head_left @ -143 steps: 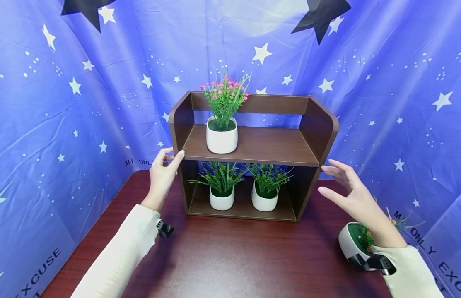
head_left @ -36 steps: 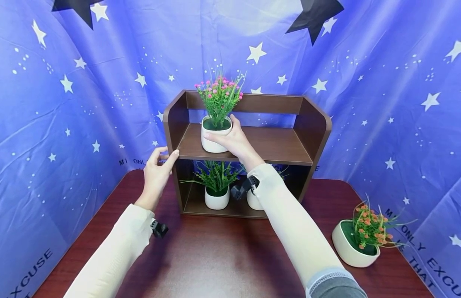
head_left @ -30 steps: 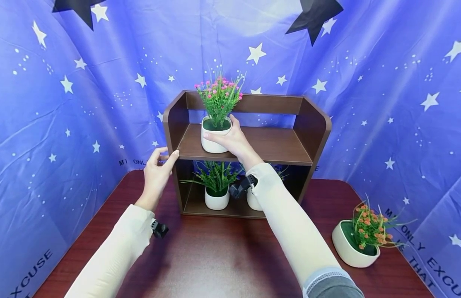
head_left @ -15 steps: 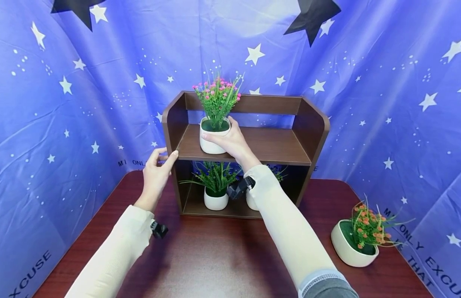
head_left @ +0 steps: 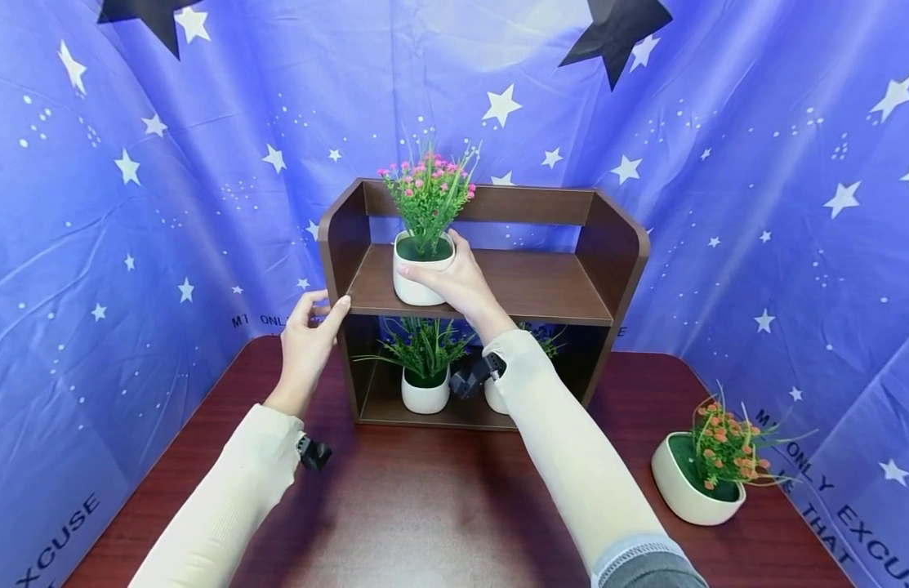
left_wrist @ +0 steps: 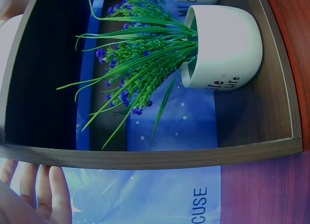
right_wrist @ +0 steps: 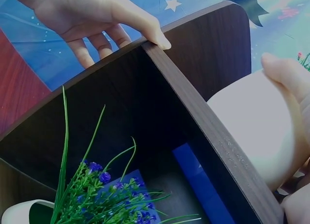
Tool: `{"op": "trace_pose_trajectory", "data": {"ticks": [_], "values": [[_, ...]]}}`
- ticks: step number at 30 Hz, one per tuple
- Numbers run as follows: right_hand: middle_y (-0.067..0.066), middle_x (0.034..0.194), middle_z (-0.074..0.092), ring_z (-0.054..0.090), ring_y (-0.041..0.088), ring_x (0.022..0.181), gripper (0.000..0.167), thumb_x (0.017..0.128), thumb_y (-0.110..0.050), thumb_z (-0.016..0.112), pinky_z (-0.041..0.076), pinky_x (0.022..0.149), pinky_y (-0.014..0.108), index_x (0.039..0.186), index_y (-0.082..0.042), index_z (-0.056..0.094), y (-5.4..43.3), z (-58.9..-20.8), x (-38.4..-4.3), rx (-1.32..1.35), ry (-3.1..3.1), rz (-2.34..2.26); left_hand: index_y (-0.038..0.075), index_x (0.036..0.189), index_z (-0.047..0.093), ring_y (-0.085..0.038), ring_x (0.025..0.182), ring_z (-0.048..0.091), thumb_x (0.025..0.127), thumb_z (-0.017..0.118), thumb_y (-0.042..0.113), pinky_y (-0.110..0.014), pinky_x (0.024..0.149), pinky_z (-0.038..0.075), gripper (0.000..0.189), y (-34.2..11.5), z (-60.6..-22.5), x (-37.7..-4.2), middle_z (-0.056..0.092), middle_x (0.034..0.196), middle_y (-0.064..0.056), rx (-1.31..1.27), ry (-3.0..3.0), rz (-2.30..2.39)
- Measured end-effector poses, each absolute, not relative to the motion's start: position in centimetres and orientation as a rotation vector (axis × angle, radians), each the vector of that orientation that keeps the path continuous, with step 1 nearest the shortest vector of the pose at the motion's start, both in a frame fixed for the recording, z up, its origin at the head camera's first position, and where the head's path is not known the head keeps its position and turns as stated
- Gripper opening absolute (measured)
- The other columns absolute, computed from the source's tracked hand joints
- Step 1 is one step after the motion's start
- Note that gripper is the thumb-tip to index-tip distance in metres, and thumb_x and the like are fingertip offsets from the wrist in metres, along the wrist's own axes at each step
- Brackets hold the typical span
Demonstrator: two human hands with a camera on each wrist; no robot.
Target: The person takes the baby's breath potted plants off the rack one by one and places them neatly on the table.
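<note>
A brown two-tier shelf (head_left: 550, 278) stands on the table. My left hand (head_left: 307, 343) grips its left side panel, the thumb on the front corner of the upper board and the other fingers along the outside. On the upper tier, left of centre, my right hand (head_left: 461, 282) holds a white pot of pink flowers (head_left: 417, 282), thumb across its front and fingers round its right side. The pot is upright at the board; I cannot tell whether it bears on it. Below sit two white pots with blue flowers, the left pot (head_left: 425, 398) plain to see, the right pot (head_left: 496, 398) partly behind my right wrist.
A white pot of orange flowers (head_left: 697, 490) sits tilted on the right of the reddish-brown table (head_left: 417, 506). Blue star-printed cloth (head_left: 226, 163) hangs behind and at both sides. A black wrist camera (head_left: 476, 376) on my right arm is close before the lower tier.
My right hand has come from the air beside the shelf's right side to the pink-flower pot and holds it. Over the last second both hands and the pot stay almost still.
</note>
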State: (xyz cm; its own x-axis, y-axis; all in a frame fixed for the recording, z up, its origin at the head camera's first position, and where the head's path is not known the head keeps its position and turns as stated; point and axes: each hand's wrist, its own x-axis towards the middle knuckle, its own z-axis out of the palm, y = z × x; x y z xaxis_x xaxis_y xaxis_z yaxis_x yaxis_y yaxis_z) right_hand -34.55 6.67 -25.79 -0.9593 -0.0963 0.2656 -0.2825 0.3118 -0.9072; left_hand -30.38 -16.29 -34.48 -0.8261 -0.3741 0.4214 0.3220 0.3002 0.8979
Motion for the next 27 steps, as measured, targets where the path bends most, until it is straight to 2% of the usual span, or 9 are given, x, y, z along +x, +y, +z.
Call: {"op": "trace_pose_trajectory", "data": {"ticks": [8,13,20,27], "values": [[0.005,0.162,0.025,0.03,0.021,0.144,0.122,0.068,-0.056,0.088,0.032,0.113,0.042,0.161,-0.021,0.016,7.0,-25.9,-34.3,0.385,-2.436,1.712,0.017,0.117,0.069,-0.009,0.063,0.056,0.088,0.075,0.047,-0.019,0.054,0.051,0.042,-16.3,-34.4,-30.3,0.064,0.098,-0.004,0.045,-2.004,-1.574],[0.005,0.16,0.028,0.035,0.021,0.14,0.119,0.071,-0.052,0.087,0.035,0.112,0.043,0.161,-0.019,0.016,7.1,-25.9,-34.0,0.45,-2.432,1.731,0.019,0.116,0.069,-0.012,0.062,0.056,0.088,0.075,0.049,-0.02,0.054,0.05,0.042,-16.3,-34.2,-30.2,0.065,0.099,-0.005,0.04,-2.013,-1.573],[0.007,0.155,0.034,0.042,0.02,0.134,0.116,0.074,-0.048,0.087,0.037,0.111,0.042,0.161,-0.019,0.016,7.3,-25.9,-33.2,0.48,-2.419,1.744,0.018,0.118,0.068,-0.01,0.061,0.056,0.089,0.074,0.048,-0.02,0.054,0.051,0.042,-16.4,-34.4,-30.4,0.064,0.099,-0.005,0.045,-2.014,-1.572],[0.006,0.158,0.031,0.041,0.02,0.136,0.114,0.074,-0.047,0.086,0.037,0.111,0.042,0.16,-0.021,0.016,7.8,-26.3,-32.0,0.512,-2.405,1.734,0.016,0.118,0.068,-0.01,0.062,0.057,0.089,0.074,0.048,-0.019,0.055,0.051,0.043,-16.4,-34.4,-30.3,0.063,0.1,-0.006,0.04,-2.01,-1.582]]}}
